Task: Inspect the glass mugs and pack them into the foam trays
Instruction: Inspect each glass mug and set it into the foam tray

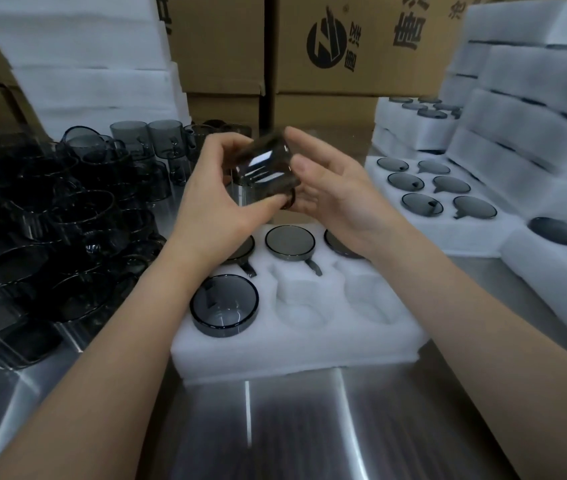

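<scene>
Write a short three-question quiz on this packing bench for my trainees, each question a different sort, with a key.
1. True or false: only the right hand touches the raised mug.
2. How many pockets of the nearest foam tray are empty?
3. The loose mugs lie on which side of that tray? A) left B) right C) on top
Key: 1 false, the left hand holds it too; 2 two; 3 A.

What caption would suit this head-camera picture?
Left hand and right hand hold a grey glass mug above a part-filled foam tray.
</scene>
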Tool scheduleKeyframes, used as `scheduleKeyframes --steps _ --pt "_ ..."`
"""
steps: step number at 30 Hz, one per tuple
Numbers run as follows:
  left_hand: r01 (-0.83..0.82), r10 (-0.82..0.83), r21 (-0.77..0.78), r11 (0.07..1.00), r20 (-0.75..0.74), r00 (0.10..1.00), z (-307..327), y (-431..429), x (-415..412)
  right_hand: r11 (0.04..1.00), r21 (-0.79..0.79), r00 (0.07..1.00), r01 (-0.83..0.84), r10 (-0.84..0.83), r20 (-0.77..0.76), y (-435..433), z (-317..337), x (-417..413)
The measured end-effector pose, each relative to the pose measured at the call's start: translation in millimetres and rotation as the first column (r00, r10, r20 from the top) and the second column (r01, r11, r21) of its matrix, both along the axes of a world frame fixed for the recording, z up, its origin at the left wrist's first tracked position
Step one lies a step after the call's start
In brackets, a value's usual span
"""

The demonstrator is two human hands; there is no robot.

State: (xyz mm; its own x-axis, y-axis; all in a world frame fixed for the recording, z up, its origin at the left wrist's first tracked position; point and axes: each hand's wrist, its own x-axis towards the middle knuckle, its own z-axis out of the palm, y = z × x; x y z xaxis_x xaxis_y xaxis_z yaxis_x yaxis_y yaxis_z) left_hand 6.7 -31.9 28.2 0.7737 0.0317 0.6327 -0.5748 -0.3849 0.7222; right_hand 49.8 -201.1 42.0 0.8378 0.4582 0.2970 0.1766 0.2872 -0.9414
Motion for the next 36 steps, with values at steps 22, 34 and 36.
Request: scheduleKeyframes --steps 22,34,36 --pt "0.018 -0.015 0.101 0.995 -0.032 0.999 1 1 0 0.997 0.063 0.999 -0.033 0.033 0.011 -1 1 2" --pt "-0.01 0.02 0.237 0.971 -0.04 0.999 2 -1 -1 0.929 -0.13 0.914 0.348 -0.305 0.268 7 -5 -4" --pt "-0.008 0.021 0.251 0.968 -0.047 0.999 2 -3 -1 0.909 -0.089 0.886 0.407 -0.369 0.281 8 -6 -3"
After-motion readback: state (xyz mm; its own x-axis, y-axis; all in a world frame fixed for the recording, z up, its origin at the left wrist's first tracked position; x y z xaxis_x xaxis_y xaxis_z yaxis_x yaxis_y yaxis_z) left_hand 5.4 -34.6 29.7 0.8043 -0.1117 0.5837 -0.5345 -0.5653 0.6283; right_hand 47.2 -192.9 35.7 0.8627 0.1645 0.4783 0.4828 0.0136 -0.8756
